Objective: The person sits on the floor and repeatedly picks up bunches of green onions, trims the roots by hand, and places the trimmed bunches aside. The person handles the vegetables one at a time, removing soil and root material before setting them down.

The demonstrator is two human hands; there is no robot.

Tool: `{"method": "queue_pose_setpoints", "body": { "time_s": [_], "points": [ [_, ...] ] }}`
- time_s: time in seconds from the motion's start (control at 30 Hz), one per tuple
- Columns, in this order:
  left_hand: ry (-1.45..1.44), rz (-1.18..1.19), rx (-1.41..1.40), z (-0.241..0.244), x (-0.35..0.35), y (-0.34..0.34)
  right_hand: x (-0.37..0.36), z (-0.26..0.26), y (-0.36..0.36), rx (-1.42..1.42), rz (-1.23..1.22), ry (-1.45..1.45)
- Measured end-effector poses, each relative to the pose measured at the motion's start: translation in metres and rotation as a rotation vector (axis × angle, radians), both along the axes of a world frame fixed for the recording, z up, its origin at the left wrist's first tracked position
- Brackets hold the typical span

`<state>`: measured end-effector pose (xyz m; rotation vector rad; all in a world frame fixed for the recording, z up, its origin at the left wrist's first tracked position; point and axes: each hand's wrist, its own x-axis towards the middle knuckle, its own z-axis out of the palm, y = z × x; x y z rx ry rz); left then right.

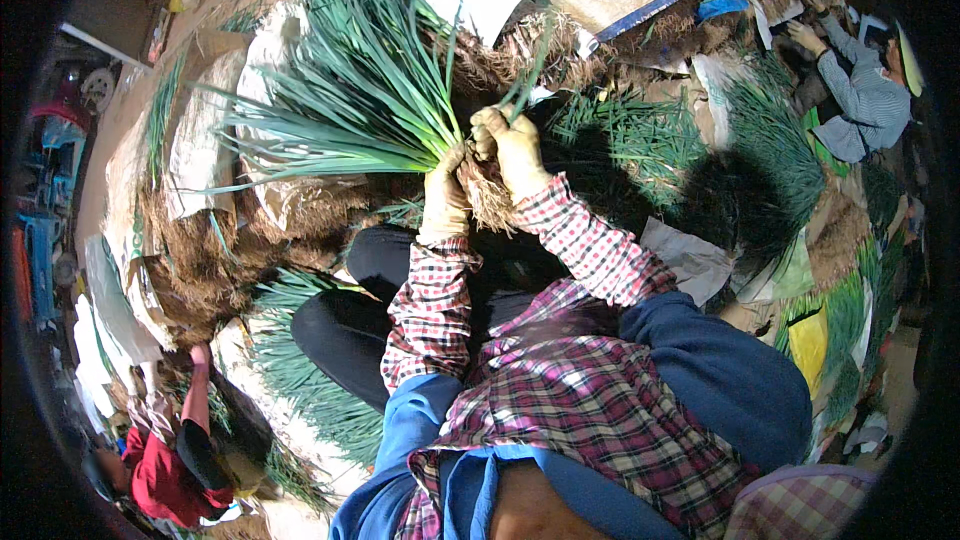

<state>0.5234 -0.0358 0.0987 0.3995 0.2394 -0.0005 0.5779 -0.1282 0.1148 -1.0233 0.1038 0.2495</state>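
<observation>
A large bunch of long green allium leaves fans out to the upper left from my left hand, which wears a pale work glove and is closed around the stem bases. The bunch's brown stringy roots hang on the right, between my two hands. My right hand, gloved too, is curled just beside the root end. A few thin green leaves stick up out of its fist. The curled fingers hide how far these leaves run down.
Root-ended bundles wrapped in white sacking lie on the left. Cut leaves are heaped on the right. More green leaves lie beside my bent knee. A person in red is at lower left, another in grey at upper right.
</observation>
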Motion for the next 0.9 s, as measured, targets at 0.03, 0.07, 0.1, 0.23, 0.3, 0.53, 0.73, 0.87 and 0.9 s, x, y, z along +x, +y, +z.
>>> {"method": "queue_pose_setpoints", "body": {
  "time_s": [0.03,0.07,0.1,0.23,0.3,0.53,0.73,0.87,0.9],
  "points": [
    [0.013,-0.026,-0.036,-0.004,-0.002,0.0,-0.007,-0.003,-0.005,-0.006,-0.025,0.025],
    [0.073,0.1,0.15,-0.012,-0.003,-0.001,-0.01,-0.01,-0.008,0.07,-0.034,-0.013],
    [0.152,0.097,0.135,-0.031,-0.001,-0.001,-0.013,-0.016,-0.007,0.041,-0.119,-0.005],
    [0.187,0.069,0.24,-0.03,-0.012,0.005,-0.012,0.022,-0.024,0.071,-0.116,-0.106],
    [0.193,-0.011,0.205,-0.036,-0.013,0.01,0.01,0.027,-0.033,0.046,-0.193,-0.106],
    [0.126,-0.057,0.166,-0.039,-0.012,0.011,0.011,-0.008,-0.013,-0.453,0.48,-0.24],
    [0.181,-0.125,-0.024,-0.015,-0.018,0.012,0.028,-0.031,-0.012,-0.606,0.346,-0.217],
    [0.059,-0.163,-0.066,-0.026,-0.02,0.019,0.024,-0.004,-0.011,-0.324,0.126,-0.113],
    [0.047,-0.164,-0.104,-0.023,-0.021,0.018,0.031,-0.017,-0.015,-0.368,0.107,-0.045]
  ]
}}
